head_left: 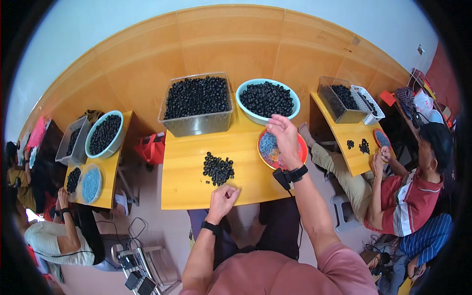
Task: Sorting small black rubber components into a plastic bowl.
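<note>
My right hand [285, 137] reaches over a red plate [303, 158] holding small blue-grey pieces; its fingers hang loosely apart and whether they hold anything cannot be seen. My left hand [223, 196] is curled at the near edge of the yellow table [187, 182], fingers pinched together, possibly on a small black piece. A small pile of black rings [218, 169] lies on the table just ahead of my left hand. Behind stand a clear tub [196, 123] and a pale blue bowl [244, 112], both full of black rings.
On the left a person sits at another yellow table [110, 169] with a bowl and tub of black rings. On the right a person in a red shirt [408, 196] works at a third table [351, 147] with a clear tub and white basket. A curved wooden wall [231, 39] is behind.
</note>
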A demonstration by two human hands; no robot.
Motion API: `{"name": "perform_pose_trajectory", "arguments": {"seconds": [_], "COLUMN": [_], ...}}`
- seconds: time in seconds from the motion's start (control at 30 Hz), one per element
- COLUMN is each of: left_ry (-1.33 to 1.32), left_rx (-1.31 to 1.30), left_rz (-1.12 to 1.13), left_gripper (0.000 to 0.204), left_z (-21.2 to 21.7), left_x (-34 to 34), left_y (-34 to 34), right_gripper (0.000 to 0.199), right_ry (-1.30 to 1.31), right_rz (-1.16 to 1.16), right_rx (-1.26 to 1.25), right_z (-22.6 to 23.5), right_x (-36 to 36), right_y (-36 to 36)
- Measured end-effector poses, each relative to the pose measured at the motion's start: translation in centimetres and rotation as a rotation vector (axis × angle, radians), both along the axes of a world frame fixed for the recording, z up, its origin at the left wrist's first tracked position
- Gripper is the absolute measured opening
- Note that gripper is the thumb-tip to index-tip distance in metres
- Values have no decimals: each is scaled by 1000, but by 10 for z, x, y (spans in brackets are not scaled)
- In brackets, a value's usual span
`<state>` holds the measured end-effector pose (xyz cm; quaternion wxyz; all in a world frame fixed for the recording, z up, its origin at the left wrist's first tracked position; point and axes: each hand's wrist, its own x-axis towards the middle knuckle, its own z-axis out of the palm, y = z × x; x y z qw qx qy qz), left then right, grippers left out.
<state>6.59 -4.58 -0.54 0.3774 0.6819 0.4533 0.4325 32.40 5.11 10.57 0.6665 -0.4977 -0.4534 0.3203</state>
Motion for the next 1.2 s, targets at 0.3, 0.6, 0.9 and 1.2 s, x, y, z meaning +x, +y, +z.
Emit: {"name": "perform_pose_trajectory", "arguments": {"seconds": [0.3, 0.6, 0.9, 1.2], "left_ry": [84, 30, -461, -286], "left_rx": [27, 79, -82, -106], "left_rz": [-57, -16, 208, 185], "left_gripper": [44, 40, 31, 14], "left_z": [-2, 2, -12, 2], "left_x": [-3, 1, -4, 7], "left_y": [-2, -5, 2, 6], "right_gripper": [12, 12, 12, 12], "right_ry": [-709, -844, -1116, -803], "right_rz": [282, 279, 397, 285], "right_rx": [-233, -79, 76, -112], "right_z": [-67, -75, -78, -71], "right_x": [-72, -99, -104, -95], "right_y": [-55, -60, -58, -85]}}
